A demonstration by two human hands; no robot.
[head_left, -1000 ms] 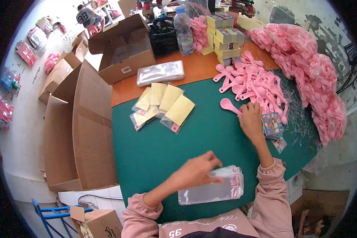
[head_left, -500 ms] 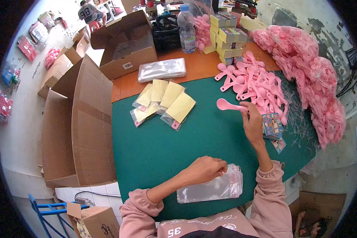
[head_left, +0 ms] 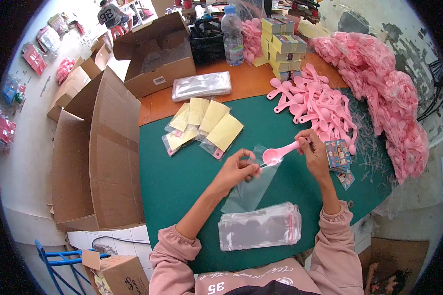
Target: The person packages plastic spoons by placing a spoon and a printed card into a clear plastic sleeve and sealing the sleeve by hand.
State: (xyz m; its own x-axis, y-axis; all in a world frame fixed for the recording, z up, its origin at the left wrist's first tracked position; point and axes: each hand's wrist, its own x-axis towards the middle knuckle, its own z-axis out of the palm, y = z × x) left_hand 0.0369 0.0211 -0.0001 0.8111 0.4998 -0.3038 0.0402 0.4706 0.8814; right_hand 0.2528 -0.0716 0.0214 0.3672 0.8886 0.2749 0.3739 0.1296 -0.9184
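My left hand (head_left: 242,170) pinches a clear plastic bag (head_left: 251,189) near its upper end; the bag hangs down toward me over the green mat. A pink spoon (head_left: 279,153) is held by its handle in my right hand (head_left: 311,151), its bowl pointing left at the bag's mouth. Whether the bowl is inside or just over the plastic I cannot tell. Nearer to me lies a stack of clear bags (head_left: 260,228). Beside my right hand are small printed cards (head_left: 337,155), and beyond it a heap of pink spoons (head_left: 320,101).
Filled bags with yellow cards (head_left: 202,123) lie at the mat's left. Behind them is a plastic-wrapped pack (head_left: 202,85). Card stacks (head_left: 283,46), a water bottle (head_left: 232,39) and bulky bags of pink spoons (head_left: 398,98) stand farther back. Cardboard boxes (head_left: 115,162) line the left side.
My left hand has lifted a clear bag off the stack and moved up and away from me. My right hand has brought the spoon slightly nearer, its bowl now meeting the bag.
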